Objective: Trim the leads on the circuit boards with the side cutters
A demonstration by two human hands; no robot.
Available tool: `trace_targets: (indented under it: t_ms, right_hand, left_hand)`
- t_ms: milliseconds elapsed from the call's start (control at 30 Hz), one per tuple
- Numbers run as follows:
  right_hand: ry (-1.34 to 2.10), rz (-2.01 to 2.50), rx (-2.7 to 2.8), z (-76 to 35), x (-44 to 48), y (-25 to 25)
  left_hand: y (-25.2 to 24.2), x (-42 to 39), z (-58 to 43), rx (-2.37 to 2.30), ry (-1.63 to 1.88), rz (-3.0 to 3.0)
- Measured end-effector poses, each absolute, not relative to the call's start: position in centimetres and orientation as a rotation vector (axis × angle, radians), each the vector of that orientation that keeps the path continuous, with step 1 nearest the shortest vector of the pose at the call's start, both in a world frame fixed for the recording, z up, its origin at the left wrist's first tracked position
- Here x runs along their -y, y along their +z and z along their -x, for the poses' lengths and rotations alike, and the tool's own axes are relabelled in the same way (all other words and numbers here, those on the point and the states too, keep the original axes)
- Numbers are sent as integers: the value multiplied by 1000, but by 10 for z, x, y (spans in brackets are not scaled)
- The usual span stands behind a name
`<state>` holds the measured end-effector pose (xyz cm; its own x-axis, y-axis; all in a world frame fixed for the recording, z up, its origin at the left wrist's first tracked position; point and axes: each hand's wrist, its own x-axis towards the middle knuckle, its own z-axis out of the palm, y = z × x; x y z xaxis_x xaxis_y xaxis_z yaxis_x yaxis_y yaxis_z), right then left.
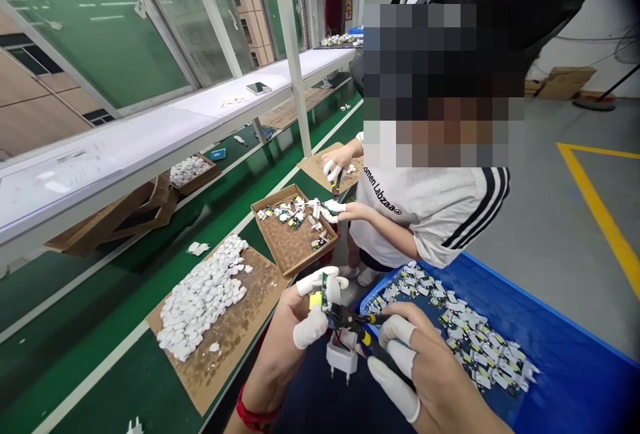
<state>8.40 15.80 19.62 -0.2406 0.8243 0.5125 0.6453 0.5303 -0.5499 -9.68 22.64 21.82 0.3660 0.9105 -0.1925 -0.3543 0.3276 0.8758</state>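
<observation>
White finger cots cover fingers on both hands. Between the fingertips of my left hand [300, 317] is a small circuit board [325, 291] with a yellow block on it. Wires run down from it to a white two-pin plug [343, 357] that hangs below. My right hand [420, 361] is wrapped round black and yellow pliers [373, 341], whose jaws are at the board's right side. What exactly lies between the jaws is hidden. On the right, a blue bin [565, 314] holds many similar boards with plugs.
Small white pieces [203, 297] are heaped on a cardboard sheet [240, 321] to the left. A cardboard tray [287, 247] holds more boards. Across from me a co-worker [400, 214] handles a board with pliers. A white shelf [175, 131] with a phone [259, 89] runs along the windows.
</observation>
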Motion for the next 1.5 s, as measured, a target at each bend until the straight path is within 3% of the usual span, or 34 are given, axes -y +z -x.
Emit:
trace_targets:
  t_ms: [267, 367, 433, 600, 667, 1133, 1267, 1500]
  right_hand:
    - [1071, 1154, 1631, -100, -145, 192]
    - [1202, 1211, 1545, -107, -136, 189]
    - [1047, 1233, 1559, -108, -131, 185]
    - [167, 1478, 1874, -117, -118, 178]
    - [-19, 1563, 1931, -124, -112, 178]
    - [-394, 1787, 1636, -126, -103, 198]
    - [-170, 1762, 1611, -130, -101, 184]
    - [611, 1613, 1297, -136, -99, 176]
  left_hand:
    - [214, -224, 81, -732, 862, -818]
    - [210, -224, 73, -687, 799, -816]
    - [207, -225, 66, -673, 761, -825]
    - [203, -226, 48, -649, 646, -840]
    - [201, -227, 41, -625, 596, -833]
    - [196, -231, 3, -598, 397, -827]
    - [192, -240, -3, -625, 357, -941]
    - [189, -250, -15, -589, 344, -1021]
